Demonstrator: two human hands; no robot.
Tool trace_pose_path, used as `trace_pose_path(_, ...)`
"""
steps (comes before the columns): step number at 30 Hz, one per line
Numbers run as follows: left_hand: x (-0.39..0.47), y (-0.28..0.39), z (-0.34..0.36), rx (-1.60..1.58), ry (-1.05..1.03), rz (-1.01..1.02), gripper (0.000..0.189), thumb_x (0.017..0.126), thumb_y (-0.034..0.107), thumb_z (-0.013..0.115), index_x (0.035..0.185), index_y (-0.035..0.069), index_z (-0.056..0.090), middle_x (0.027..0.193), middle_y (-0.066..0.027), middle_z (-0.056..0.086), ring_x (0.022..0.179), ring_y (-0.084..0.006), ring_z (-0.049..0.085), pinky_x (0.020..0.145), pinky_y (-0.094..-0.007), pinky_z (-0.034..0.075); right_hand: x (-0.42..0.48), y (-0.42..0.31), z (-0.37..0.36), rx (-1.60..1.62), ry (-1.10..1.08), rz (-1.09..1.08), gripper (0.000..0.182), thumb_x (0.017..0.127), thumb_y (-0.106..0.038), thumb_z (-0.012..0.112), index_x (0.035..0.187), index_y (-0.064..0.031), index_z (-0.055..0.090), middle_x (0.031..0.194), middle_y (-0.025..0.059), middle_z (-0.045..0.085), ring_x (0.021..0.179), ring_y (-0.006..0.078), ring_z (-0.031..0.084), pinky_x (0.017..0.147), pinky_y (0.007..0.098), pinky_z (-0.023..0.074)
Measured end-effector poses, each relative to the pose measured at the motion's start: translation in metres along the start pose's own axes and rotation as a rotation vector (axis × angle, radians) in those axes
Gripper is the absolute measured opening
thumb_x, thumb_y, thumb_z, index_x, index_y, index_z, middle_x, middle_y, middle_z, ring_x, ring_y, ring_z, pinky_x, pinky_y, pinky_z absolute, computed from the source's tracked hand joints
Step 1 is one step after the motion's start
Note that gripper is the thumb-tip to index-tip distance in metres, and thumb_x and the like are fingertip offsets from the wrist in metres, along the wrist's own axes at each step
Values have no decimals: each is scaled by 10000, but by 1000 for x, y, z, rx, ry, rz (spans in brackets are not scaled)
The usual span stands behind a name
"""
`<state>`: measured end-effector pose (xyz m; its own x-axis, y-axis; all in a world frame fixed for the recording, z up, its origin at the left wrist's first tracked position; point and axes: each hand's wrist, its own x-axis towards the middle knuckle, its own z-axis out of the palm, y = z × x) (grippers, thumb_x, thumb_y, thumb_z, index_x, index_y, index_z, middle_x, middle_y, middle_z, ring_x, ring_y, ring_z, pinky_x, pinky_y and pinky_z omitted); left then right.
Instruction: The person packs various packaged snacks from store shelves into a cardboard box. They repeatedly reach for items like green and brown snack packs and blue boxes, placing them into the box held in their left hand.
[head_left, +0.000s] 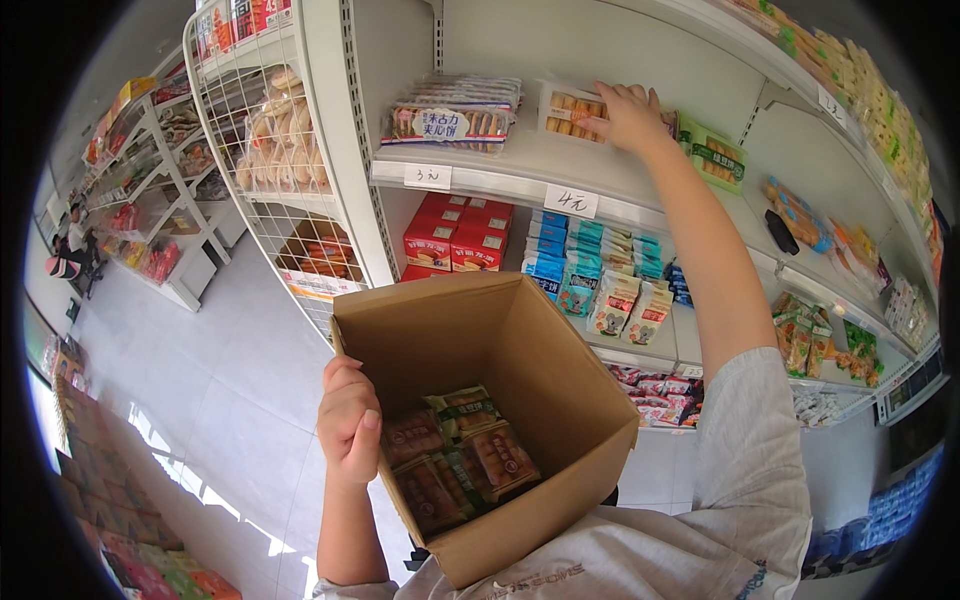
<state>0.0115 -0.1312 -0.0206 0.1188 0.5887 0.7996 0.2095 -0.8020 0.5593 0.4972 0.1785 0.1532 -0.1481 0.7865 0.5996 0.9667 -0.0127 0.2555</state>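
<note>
My left hand (351, 421) grips the left edge of an open cardboard box (577, 375), which is tilted against my body. Several packs of pastries lie at the bottom of the box, among them a green-labelled pack (466, 409) and a pack with a dark red label (501, 454). On the shelf (480, 171) in front, my right hand (634, 116) grips a clear-topped pack of pastries (571, 114), its thumb on the front and its fingers over the right end. Just right of that hand stands a green pack of pastries (716, 157), with another pack partly hidden behind my wrist.
Flat packs of sandwich biscuits (450, 124) are stacked to the left on the same shelf. Red boxes (459, 234) and small biscuit bags (615, 300) fill the shelf below. A wire rack side (262, 150) rises at left. A black object (781, 232) lies at right.
</note>
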Motion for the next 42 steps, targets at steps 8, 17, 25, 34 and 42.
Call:
trace_pose_path(8,6,-2,5,16,-25,-5,398,1033,254,609,699,92,467,682,-42,509,753,-254,521,1069,-499,440,-14,-28,-47,-4,-115,-86,680,975,-590,780,1482,-151,668,1360,153,747,1412,367,602,1205,634,412)
trace_pose_path(17,3,-4,7,8,9,12,420,1041,277,604,692,91,464,663,-37,496,750,-249,512,1072,-503,436,-29,-24,-79,100,-46,-157,468,955,-352,854,1338,-143,686,1262,120,784,1296,348,675,1037,522,559)
trace_pose_path(25,-3,-7,2,-1,35,17,480,1064,322,588,668,103,430,638,-33,469,727,-235,483,1084,-507,430,-114,-57,-151,473,291,-252,426,938,-287,876,1304,-137,716,1230,58,771,1191,307,673,1048,444,540)
trace_pose_path(34,-3,-5,5,-13,32,31,492,1070,339,580,663,104,434,634,-37,463,725,-235,480,1064,-504,429,-237,-183,-144,651,-184,-1126,200,940,-185,760,1138,-206,785,987,-20,698,1049,220,638,901,397,500)
trace_pose_path(42,-6,0,7,-24,40,42,472,1070,322,582,674,99,454,654,-37,483,738,-233,493,1073,-511,428,-278,-303,-110,521,-730,-1655,477,920,-437,851,1345,-222,813,1248,44,814,1337,339,659,1026,491,559)
